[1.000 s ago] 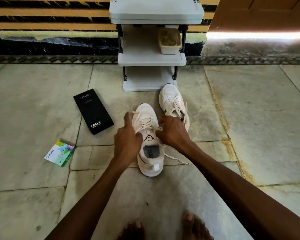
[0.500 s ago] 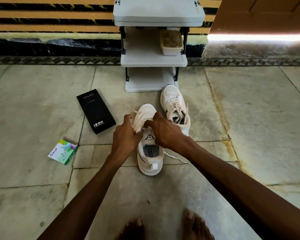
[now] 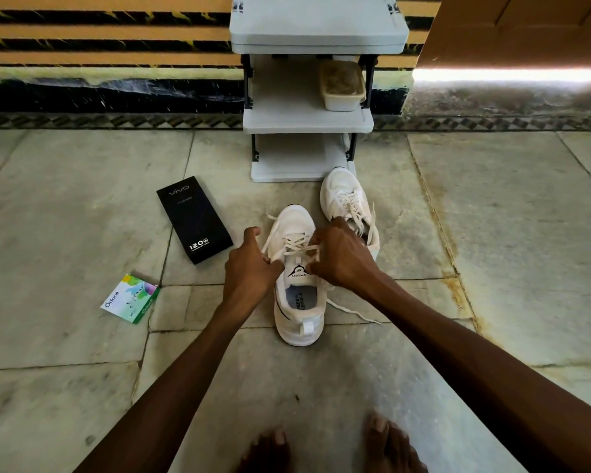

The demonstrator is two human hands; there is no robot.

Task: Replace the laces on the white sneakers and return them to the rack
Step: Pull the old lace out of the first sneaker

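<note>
Two white sneakers stand on the stone floor in front of a grey rack (image 3: 307, 121). The near sneaker (image 3: 299, 302) points away from me, heel toward my feet, with a cream lace (image 3: 296, 242) partly threaded. My left hand (image 3: 251, 269) pinches the lace at the sneaker's left side. My right hand (image 3: 340, 256) grips the lace at its right side over the tongue. A loose lace end (image 3: 354, 312) trails on the floor to the right. The far sneaker (image 3: 347, 199) is laced and sits by the rack's bottom shelf.
A black phone box (image 3: 193, 220) lies left of the sneakers, and a small green and white carton (image 3: 130, 298) lies further left. A beige tub (image 3: 342, 85) sits on the rack's middle shelf. My bare feet (image 3: 328, 445) are at the bottom edge.
My right hand has shifted right, off the middle of the tongue, pulling the lace taut. My left hand has stayed at the sneaker's left side.
</note>
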